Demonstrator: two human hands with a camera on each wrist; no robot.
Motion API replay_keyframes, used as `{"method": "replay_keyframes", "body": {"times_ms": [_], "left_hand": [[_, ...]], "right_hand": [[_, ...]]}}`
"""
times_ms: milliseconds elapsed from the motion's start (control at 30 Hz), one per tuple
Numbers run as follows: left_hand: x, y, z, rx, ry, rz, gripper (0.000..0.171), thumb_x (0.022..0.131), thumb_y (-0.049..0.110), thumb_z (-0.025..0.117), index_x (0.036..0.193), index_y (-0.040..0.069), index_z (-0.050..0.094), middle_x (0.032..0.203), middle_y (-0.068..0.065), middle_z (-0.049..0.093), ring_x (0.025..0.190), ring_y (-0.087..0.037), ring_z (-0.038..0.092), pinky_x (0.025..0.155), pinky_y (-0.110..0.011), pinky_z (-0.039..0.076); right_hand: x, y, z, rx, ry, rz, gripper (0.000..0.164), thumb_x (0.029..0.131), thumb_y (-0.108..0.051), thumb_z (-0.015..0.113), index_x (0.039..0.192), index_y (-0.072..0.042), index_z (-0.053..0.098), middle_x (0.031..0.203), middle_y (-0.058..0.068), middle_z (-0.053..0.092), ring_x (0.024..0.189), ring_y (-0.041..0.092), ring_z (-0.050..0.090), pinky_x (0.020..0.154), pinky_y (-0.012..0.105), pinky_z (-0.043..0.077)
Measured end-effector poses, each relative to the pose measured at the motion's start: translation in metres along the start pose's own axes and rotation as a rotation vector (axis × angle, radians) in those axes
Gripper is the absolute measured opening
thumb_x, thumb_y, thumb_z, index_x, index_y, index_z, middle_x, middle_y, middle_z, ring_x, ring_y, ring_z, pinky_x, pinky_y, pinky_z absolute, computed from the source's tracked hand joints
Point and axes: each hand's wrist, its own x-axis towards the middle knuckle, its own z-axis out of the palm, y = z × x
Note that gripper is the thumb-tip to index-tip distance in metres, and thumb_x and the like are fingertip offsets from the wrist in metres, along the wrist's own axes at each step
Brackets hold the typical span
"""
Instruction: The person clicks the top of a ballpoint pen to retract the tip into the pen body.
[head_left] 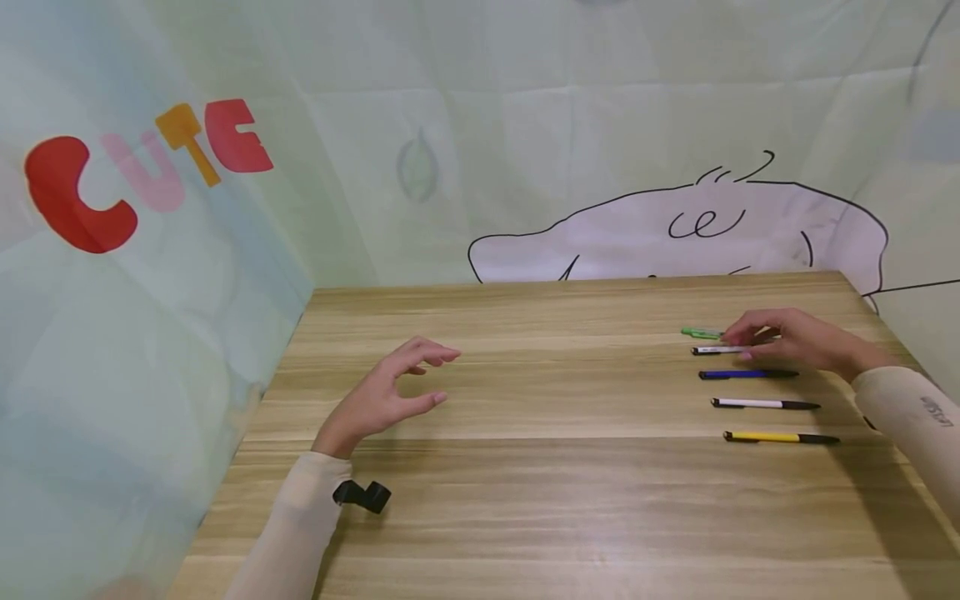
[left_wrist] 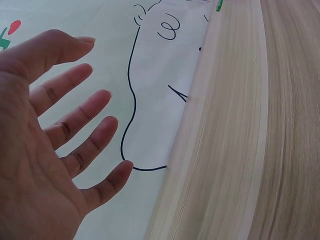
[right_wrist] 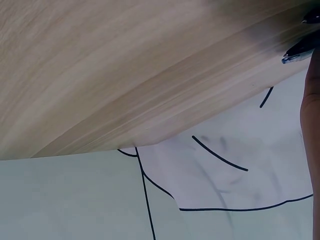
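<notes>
Your right hand (head_left: 787, 340) is out at the far right of the wooden table (head_left: 540, 500), lying over the far end of a row of five pens. Its fingers are curled down onto the white pen (head_left: 716, 350), second from the far end, and the fingertips touch its barrel near the middle; whether you have it pinched or are only touching it, the head view does not make plain. Just beyond that pen lies the green pen (head_left: 701, 333), its right end hidden under your fingers. Nearer to you, each a little apart from the next and all lying roughly left to right, come the blue pen (head_left: 746, 375), a second white pen with a black end (head_left: 765, 404), and the yellow pen (head_left: 780, 437) nearest of all. In the right wrist view only a dark pen tip (right_wrist: 300, 50) shows at the upper right edge beside a sliver of your hand, so it tells nothing more about the grasp. Your left hand (head_left: 386, 392) is well apart from the pens, over the left middle of the table, holding nothing; its fingers (left_wrist: 80, 120) are spread and loosely bent, with the palm open, and the thumb stands apart from them. The backdrop cloth (head_left: 525, 125) with its cartoon outline hangs behind the far edge of the table.
</notes>
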Motion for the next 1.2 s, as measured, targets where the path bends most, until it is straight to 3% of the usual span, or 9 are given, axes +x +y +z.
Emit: {"method": "replay_keyframes", "body": {"times_ms": [200, 433, 667, 800, 1033, 1200], "left_hand": [[-0.0011, -0.0013, -0.0006, -0.004, 0.000, 0.006, 0.053, 0.091, 0.015, 0.077, 0.141, 0.021, 0.058, 0.133, 0.004, 0.058, 0.123, -0.034, 0.053, 0.101, -0.058, 0.046], [-0.0020, -0.0005, -0.0012, 0.004, 0.001, 0.003, 0.053, 0.091, 0.016, 0.077, 0.141, 0.018, 0.058, 0.134, 0.000, 0.058, 0.123, -0.020, 0.053, 0.102, -0.056, 0.046], [-0.0017, -0.0010, -0.0019, -0.003, 0.003, 0.010, 0.053, 0.091, 0.016, 0.077, 0.140, 0.020, 0.059, 0.134, -0.001, 0.058, 0.123, -0.031, 0.054, 0.102, -0.057, 0.046], [-0.0013, -0.0005, -0.0020, 0.001, 0.002, 0.010, 0.052, 0.092, 0.016, 0.077, 0.140, 0.021, 0.059, 0.134, 0.004, 0.058, 0.123, -0.027, 0.055, 0.102, -0.056, 0.046], [0.0001, 0.0017, -0.0018, -0.013, -0.004, 0.010, 0.053, 0.092, 0.016, 0.076, 0.141, 0.022, 0.058, 0.137, 0.001, 0.057, 0.123, -0.021, 0.054, 0.102, -0.060, 0.045], [0.0018, 0.0017, -0.0013, -0.024, -0.009, 0.013, 0.054, 0.092, 0.015, 0.076, 0.141, 0.024, 0.057, 0.138, 0.005, 0.056, 0.125, -0.032, 0.053, 0.103, -0.062, 0.044]], "right_hand": [[0.0012, 0.0001, 0.0022, -0.005, 0.014, -0.010, 0.024, 0.091, -0.016, 0.078, 0.112, -0.024, 0.074, 0.111, -0.008, 0.072, 0.101, 0.002, 0.062, 0.086, 0.020, 0.051], [0.0018, 0.0015, 0.0045, -0.001, 0.010, -0.037, 0.023, 0.091, -0.012, 0.076, 0.109, -0.027, 0.074, 0.109, -0.010, 0.071, 0.100, 0.002, 0.063, 0.085, 0.020, 0.051], [0.0038, 0.0013, 0.0045, -0.044, 0.021, -0.073, 0.028, 0.090, -0.004, 0.076, 0.104, -0.028, 0.075, 0.102, -0.013, 0.070, 0.093, 0.002, 0.064, 0.080, 0.022, 0.053], [0.0048, 0.0004, 0.0039, -0.086, 0.015, -0.064, 0.030, 0.089, -0.002, 0.076, 0.098, -0.030, 0.076, 0.097, -0.015, 0.069, 0.090, 0.001, 0.063, 0.079, 0.023, 0.054], [0.0022, -0.0039, 0.0014, -0.115, -0.023, -0.011, 0.022, 0.093, -0.009, 0.074, 0.099, -0.031, 0.075, 0.099, -0.014, 0.068, 0.091, 0.002, 0.062, 0.080, 0.025, 0.054], [-0.0013, -0.0050, 0.0021, -0.168, 0.044, -0.082, 0.026, 0.091, -0.004, 0.074, 0.101, -0.028, 0.077, 0.099, -0.016, 0.067, 0.092, -0.001, 0.061, 0.079, 0.025, 0.054]]}}
